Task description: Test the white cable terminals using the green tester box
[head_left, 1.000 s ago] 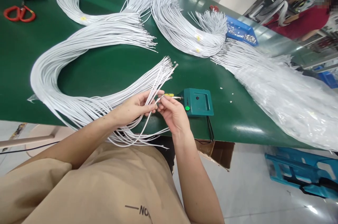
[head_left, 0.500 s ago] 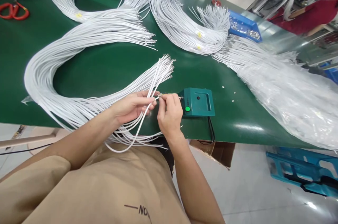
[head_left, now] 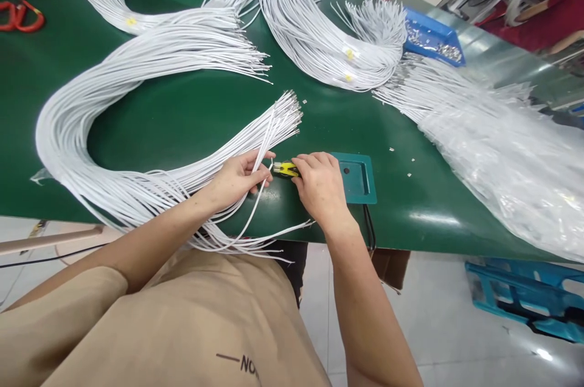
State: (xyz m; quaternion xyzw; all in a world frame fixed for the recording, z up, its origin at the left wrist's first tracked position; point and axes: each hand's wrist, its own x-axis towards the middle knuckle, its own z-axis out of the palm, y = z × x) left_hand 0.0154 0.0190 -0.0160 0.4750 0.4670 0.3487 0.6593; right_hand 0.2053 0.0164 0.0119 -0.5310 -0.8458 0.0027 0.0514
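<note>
I see my left hand near the front edge of the green table, with its fingers pinched shut on a few thin white wires that rise up and away from the hand. Those wires belong to a big white wire bundle that bends in a wide loop to the left and fans out with its metal tips pointing to the far right. Some loose wire ends hang off the near edge of the table, just under my wrist. My right hand lies just to the right of the left one, fingers curled down over a small yellow and black tool; only the left end of the tool peeks out, so I cannot tell how tight the grip is. The tool sits between my two hands, and its tip is very close to the pinched wires. Under the right hand, and touching it, is a flat teal box with a black cord going off the near edge. Farther back lie more white wire bundles, a blue tray and, far left, red scissors. A clear plastic bag of wires fills the right side.
</note>
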